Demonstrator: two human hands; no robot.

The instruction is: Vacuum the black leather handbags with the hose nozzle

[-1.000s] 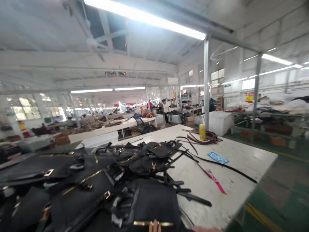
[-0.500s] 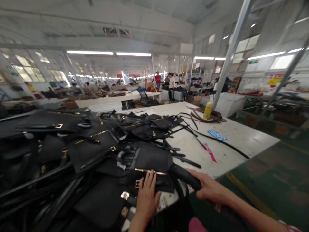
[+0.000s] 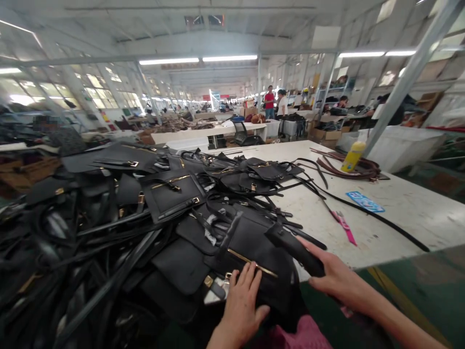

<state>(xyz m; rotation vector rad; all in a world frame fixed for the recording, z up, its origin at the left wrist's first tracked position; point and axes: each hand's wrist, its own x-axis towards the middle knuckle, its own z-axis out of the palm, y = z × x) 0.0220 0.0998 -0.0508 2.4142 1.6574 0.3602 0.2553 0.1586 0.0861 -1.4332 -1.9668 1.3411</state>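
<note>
And the black bag (image 3: 250,237) swings more aslant than before! It lies under the left hand (image 3: 242,301), thumb and fingers apart; the right hand (image 3: 332,274) clamps a thick black piece (image 3: 290,246) beside it.

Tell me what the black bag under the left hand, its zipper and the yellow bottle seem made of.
The bag looks like matte leather or imitation leather; its even, dull surface leaves open which. The zipper seems gold-coloured metal, given its bright shine. The bottle is probably plastic: smooth, yellow, with a paler top.

Left hand (image 3: 242,301) flat, right hand (image 3: 331,272) curled
</note>
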